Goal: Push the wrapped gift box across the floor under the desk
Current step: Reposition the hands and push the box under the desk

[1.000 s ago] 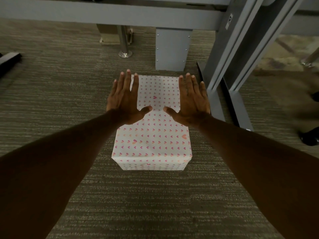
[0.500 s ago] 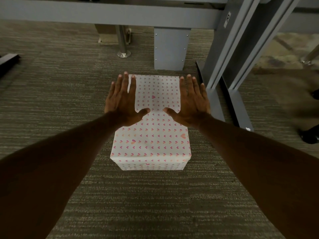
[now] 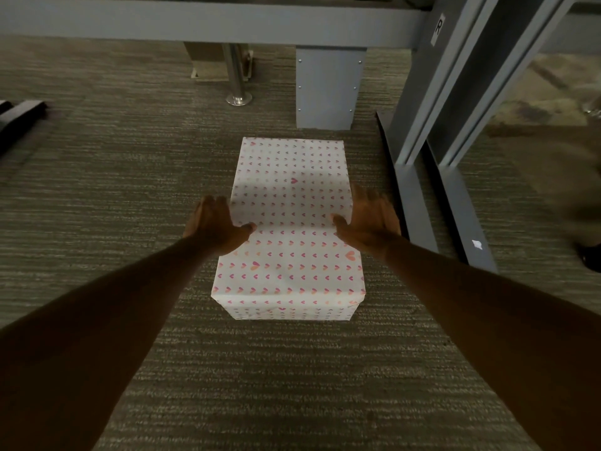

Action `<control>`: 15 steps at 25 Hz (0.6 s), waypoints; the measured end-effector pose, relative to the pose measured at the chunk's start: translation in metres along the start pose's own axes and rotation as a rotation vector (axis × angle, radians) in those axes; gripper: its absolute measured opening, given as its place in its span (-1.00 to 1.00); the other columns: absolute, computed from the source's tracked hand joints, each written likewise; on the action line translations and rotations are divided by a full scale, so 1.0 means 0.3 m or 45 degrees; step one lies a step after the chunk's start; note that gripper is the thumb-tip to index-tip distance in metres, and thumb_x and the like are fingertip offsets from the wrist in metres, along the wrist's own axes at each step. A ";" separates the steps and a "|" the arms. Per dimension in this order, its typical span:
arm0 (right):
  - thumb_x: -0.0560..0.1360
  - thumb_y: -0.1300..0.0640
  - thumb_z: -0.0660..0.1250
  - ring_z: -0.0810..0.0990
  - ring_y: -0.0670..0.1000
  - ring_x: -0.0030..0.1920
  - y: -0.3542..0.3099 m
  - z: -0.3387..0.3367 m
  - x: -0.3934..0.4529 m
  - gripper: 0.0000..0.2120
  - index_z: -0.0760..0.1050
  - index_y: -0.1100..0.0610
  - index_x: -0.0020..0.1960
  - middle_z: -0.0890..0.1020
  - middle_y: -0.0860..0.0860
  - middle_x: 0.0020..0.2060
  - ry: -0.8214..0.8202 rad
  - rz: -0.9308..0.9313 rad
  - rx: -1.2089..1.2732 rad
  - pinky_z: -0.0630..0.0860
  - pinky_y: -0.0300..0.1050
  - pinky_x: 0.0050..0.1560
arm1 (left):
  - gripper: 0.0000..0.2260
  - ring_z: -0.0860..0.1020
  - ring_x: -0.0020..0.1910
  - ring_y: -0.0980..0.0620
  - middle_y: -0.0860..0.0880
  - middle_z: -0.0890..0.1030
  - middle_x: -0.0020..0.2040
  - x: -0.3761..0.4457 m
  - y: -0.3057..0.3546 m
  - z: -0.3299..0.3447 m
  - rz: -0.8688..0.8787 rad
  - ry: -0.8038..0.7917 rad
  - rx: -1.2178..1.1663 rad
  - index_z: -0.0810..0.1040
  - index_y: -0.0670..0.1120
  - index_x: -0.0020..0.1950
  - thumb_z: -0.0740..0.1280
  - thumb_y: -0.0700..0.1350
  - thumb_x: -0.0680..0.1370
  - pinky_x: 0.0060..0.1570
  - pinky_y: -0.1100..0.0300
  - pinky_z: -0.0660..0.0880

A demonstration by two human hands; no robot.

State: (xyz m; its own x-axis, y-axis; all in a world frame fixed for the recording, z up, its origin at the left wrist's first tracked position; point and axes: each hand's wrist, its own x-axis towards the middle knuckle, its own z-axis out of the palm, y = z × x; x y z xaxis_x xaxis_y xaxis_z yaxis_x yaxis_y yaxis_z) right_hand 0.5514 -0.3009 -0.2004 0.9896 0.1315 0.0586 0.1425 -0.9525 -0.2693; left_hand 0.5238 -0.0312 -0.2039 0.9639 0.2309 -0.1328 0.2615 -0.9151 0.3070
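White heart-print gift box (image 3: 291, 229), carpet (image 3: 113, 177)

Grey striped carpet (image 3: 97, 190), grey metal desk frame (image 3: 208, 21), dim light

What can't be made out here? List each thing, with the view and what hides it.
All from the head view:
- Fingers of the left hand and right hand: dropped past the sides of the gift box, so contact can't be told.
- Dark thing at the right edge: cut off and blurred.
- Black object at the left edge: cut off.
- Desk top: hidden above the frame's crossbeam.
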 end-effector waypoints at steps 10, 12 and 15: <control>0.53 -0.03 0.37 0.68 0.05 -0.13 -0.006 0.078 -0.010 -0.68 0.59 0.17 0.15 0.69 0.09 0.02 -0.251 0.308 0.580 0.68 -0.10 -0.21 | -0.77 0.61 -0.07 -0.11 -0.18 0.64 0.04 -0.001 -0.069 -0.002 -0.392 -0.085 -0.745 0.59 -0.18 0.19 0.26 -0.21 0.57 -0.28 0.13 0.53; 0.53 0.02 0.38 0.70 0.08 -0.08 -0.020 0.080 -0.009 -0.68 0.58 0.19 0.20 0.68 0.09 0.09 -0.270 0.361 0.729 0.66 -0.16 -0.23 | -0.86 0.61 -0.08 -0.11 -0.18 0.63 0.03 0.001 -0.078 -0.012 -0.424 -0.075 -0.811 0.58 -0.15 0.06 0.27 -0.23 0.56 -0.23 0.10 0.54; 0.53 0.08 0.41 0.70 0.08 -0.08 -0.054 0.076 -0.017 -0.70 0.57 0.18 0.22 0.67 0.11 0.12 -0.233 0.463 0.929 0.69 -0.07 -0.18 | -0.91 0.60 -0.11 -0.10 -0.20 0.63 0.04 0.017 -0.085 -0.027 -0.466 -0.097 -0.866 0.56 -0.15 0.00 0.28 -0.25 0.55 -0.21 0.08 0.53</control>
State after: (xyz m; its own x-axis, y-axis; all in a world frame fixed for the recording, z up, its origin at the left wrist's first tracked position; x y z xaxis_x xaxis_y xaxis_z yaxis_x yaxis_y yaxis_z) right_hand 0.5445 -0.2798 -0.2182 0.9551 -0.0475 -0.2924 -0.2715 -0.5352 -0.7999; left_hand 0.5225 -0.0040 -0.2046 0.8107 0.4335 -0.3936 0.5595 -0.3754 0.7389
